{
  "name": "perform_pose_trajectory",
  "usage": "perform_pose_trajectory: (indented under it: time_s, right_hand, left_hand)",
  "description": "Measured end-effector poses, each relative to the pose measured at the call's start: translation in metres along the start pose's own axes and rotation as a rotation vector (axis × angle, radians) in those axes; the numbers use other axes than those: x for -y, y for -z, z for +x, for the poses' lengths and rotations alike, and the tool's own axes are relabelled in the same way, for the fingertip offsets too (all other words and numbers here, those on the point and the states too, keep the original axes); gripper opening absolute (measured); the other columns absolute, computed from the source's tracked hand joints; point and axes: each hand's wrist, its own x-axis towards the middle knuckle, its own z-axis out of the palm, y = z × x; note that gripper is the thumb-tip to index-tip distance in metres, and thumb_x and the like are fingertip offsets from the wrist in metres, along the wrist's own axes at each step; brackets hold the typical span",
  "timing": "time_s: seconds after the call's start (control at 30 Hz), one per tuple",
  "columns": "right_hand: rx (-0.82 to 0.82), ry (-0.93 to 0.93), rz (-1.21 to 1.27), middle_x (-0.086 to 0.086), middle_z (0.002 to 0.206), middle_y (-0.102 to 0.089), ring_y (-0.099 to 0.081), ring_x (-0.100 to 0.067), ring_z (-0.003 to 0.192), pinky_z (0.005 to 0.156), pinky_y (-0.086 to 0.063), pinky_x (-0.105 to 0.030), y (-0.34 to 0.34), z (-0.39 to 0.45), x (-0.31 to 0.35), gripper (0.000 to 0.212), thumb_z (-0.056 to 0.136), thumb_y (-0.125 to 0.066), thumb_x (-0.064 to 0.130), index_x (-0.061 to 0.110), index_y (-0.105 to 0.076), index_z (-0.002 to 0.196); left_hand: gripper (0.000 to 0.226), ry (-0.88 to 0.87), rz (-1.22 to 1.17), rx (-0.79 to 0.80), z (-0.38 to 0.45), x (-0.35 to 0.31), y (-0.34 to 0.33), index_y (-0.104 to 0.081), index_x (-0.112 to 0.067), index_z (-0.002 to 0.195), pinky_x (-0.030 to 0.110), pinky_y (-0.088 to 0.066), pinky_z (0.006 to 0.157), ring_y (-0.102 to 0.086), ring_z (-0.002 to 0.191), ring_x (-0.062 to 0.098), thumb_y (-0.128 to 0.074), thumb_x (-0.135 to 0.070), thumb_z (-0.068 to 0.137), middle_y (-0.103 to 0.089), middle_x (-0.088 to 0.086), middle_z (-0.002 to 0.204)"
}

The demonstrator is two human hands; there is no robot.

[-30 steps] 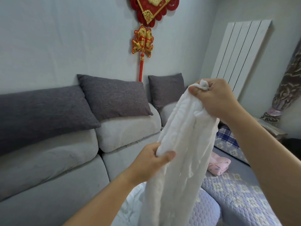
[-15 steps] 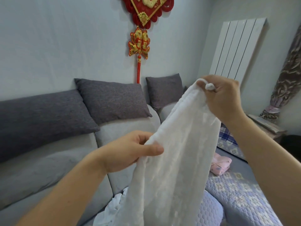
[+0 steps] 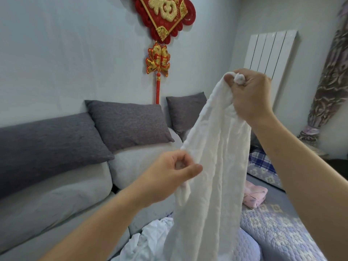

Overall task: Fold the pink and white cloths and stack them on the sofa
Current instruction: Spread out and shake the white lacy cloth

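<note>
The left hand (image 3: 170, 177) now pinches the white cloth (image 3: 212, 166) along its edge farther from the right hand (image 3: 250, 95), and the cloth between them hangs wider.

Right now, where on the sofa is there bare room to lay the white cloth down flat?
The quilted seat right of the hanging white cloth is bare below the folded pink cloth. Crowded: crumpled white fabric at the lower centre, under the cloth, which the left hand and right hand hold up.
</note>
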Motion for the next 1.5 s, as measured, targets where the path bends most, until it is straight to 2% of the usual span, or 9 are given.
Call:
perform_pose_trajectory:
  time_s: [0.1,0.33,0.5,0.6,0.77,0.9,1.1,1.27,1.5]
  right_hand:
    - [0.012,-0.007,0.044,-0.022,0.067,-0.052,-0.038,-0.014,0.061,0.056,-0.04,-0.039,-0.001,-0.004,0.011,0.038,0.093,-0.063,0.029,-0.004,-0.061,0.075]
    - [0.105,0.046,0.087,0.004,0.059,-0.043,-0.036,-0.006,0.058,0.054,-0.035,-0.028,-0.008,-0.018,0.025,0.037,0.094,-0.066,0.022,-0.004,-0.057,0.07]
    - [0.111,0.022,0.061,-0.021,0.065,-0.052,-0.038,-0.013,0.06,0.055,-0.041,-0.04,0.002,-0.02,0.019,0.038,0.093,-0.065,0.024,-0.006,-0.058,0.072]
    - [0.135,0.001,0.071,-0.013,0.062,-0.049,-0.038,-0.013,0.06,0.055,-0.041,-0.04,0.003,-0.024,0.019,0.039,0.093,-0.066,0.024,-0.005,-0.055,0.069]
    - [0.159,0.028,0.085,0.003,0.058,-0.036,-0.033,-0.01,0.058,0.053,-0.035,-0.035,-0.002,-0.029,0.034,0.045,0.092,-0.066,0.022,0.008,-0.042,0.057]
    - [0.163,0.062,0.029,0.006,0.054,-0.027,-0.026,-0.01,0.055,0.051,-0.028,-0.032,-0.004,-0.028,0.037,0.055,0.092,-0.066,0.022,0.025,-0.026,0.054]
    - [0.16,-0.041,-0.024,0.006,0.051,-0.026,-0.024,-0.01,0.053,0.052,-0.025,-0.03,0.009,-0.023,0.021,0.056,0.092,-0.067,0.025,0.023,-0.025,0.054]
    - [0.207,-0.036,0.046,0.008,0.053,-0.028,-0.026,-0.009,0.053,0.048,-0.024,-0.022,0.002,-0.031,0.031,0.054,0.092,-0.068,0.024,0.023,-0.027,0.056]
    - [0.237,0.015,0.035,0.005,0.053,-0.031,-0.03,-0.012,0.053,0.051,-0.028,-0.024,-0.013,-0.039,0.04,0.053,0.093,-0.067,0.023,0.019,-0.031,0.054]
  left_hand:
    - [0.023,-0.013,0.204,-0.294,0.011,0.008,-0.013,-0.059,-0.034,0.09,0.017,-0.04,0.072,-0.056,0.082,-0.002,-0.069,-0.053,0.085,-0.061,-0.018,0.093]
    - [0.034,0.027,0.273,-0.278,0.022,0.008,-0.043,-0.066,-0.031,0.104,0.025,-0.047,0.085,-0.055,0.094,0.0,-0.071,-0.057,0.082,-0.061,-0.015,0.101]
    - [0.017,0.0,0.24,-0.333,0.019,0.019,-0.05,-0.059,-0.03,0.072,0.027,-0.041,0.064,-0.051,0.065,0.004,-0.069,-0.039,0.083,-0.056,-0.015,0.065]
    - [0.031,0.024,0.266,-0.32,0.018,0.016,-0.051,-0.059,-0.033,0.095,0.029,-0.049,0.077,-0.059,0.084,0.008,-0.064,-0.061,0.084,-0.064,-0.014,0.088]
    - [0.05,0.025,0.322,-0.343,0.026,0.0,-0.063,-0.052,-0.017,0.07,0.04,-0.049,0.063,-0.059,0.068,0.02,-0.064,-0.064,0.079,-0.057,-0.002,0.067]
    - [0.037,0.076,0.351,-0.473,0.022,-0.003,-0.062,-0.046,-0.015,0.06,0.038,-0.045,0.058,-0.054,0.065,0.025,-0.054,-0.041,0.084,-0.053,0.0,0.065]
    - [0.031,-0.008,0.446,-0.445,0.007,0.007,-0.028,-0.073,-0.031,0.114,0.029,-0.048,0.079,-0.059,0.087,0.011,-0.049,-0.029,0.096,-0.064,-0.012,0.104]
    - [0.028,0.038,0.219,-0.267,0.012,0.003,-0.025,-0.07,-0.03,0.079,0.016,-0.046,0.065,-0.058,0.068,-0.006,-0.071,-0.058,0.081,-0.066,-0.019,0.073]
    - [0.04,0.09,0.527,-0.367,0.011,0.011,-0.044,-0.05,-0.021,0.073,0.032,-0.039,0.059,-0.055,0.068,0.016,-0.062,-0.058,0.083,-0.052,-0.007,0.074]
